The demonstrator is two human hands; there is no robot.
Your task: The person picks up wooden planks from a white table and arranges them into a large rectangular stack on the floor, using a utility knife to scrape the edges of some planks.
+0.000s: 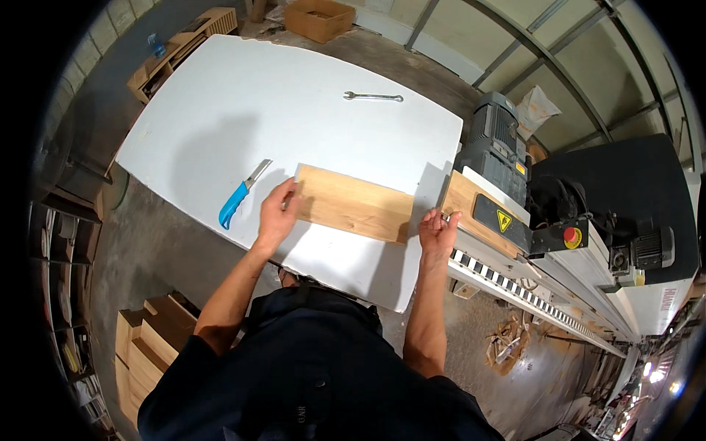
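Note:
A light-brown wooden board [355, 204] lies flat on a white-topped table [309, 95] in front of me. At its left end is my left hand [278, 217], thumb and fingers apart and curved, the fingertips by the board's edge. Past the board's right end, my right hand [439, 234] is closed, palm up, beside the machine's feed end. Whatever its fingers hold, if anything, is too small to make out. Near my left hand lies a knife with a blue handle [234, 206], its blade pointing away from me. A combination wrench [373, 96] rests farther back on the table.
The machine on the right has a wood-coloured panel [460, 192], a grey motor [494, 125], a red stop button [572, 235] and a long toothed track [529, 298]. A cardboard box [318, 18] stands behind the table. Shelves [70, 272] and wooden pieces [151, 342] are at left.

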